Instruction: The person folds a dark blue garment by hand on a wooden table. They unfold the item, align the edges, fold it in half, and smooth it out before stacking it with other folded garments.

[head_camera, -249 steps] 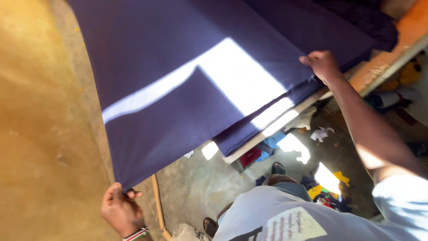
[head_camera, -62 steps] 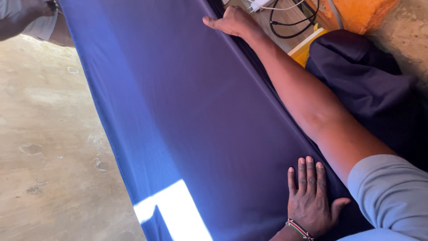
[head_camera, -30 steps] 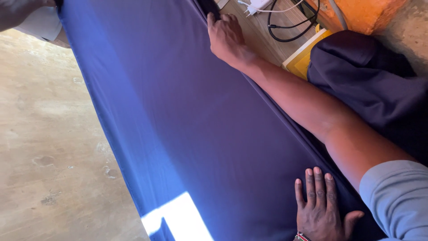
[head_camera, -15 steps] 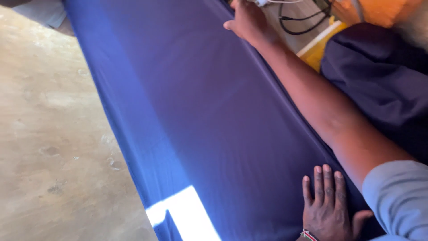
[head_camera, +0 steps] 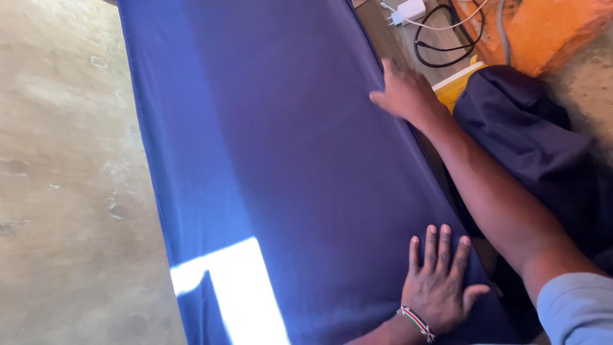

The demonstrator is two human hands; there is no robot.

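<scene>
The long navy cloth (head_camera: 274, 160) lies spread flat along our counter, running from the top of the view down past the bottom edge, with a bright patch of sunlight (head_camera: 236, 294) on its near end. Our right hand (head_camera: 405, 96) has drawn back along the far edge since half a second ago and now rests with fingers loosely open at the cloth's right border, clenching nothing; our left hand (head_camera: 440, 284) stays where it was, flat with fingers spread, pressing the cloth near its right edge, a beaded bracelet (head_camera: 416, 321) at the wrist. The cloth's left edge hangs over beside the bare concrete floor (head_camera: 64, 179), which gives open room. To the right, room is tight: a dark bundle of fabric (head_camera: 543, 147), a yellow box (head_camera: 456, 86), a black cable (head_camera: 440, 48), a white charger (head_camera: 408, 11)
</scene>
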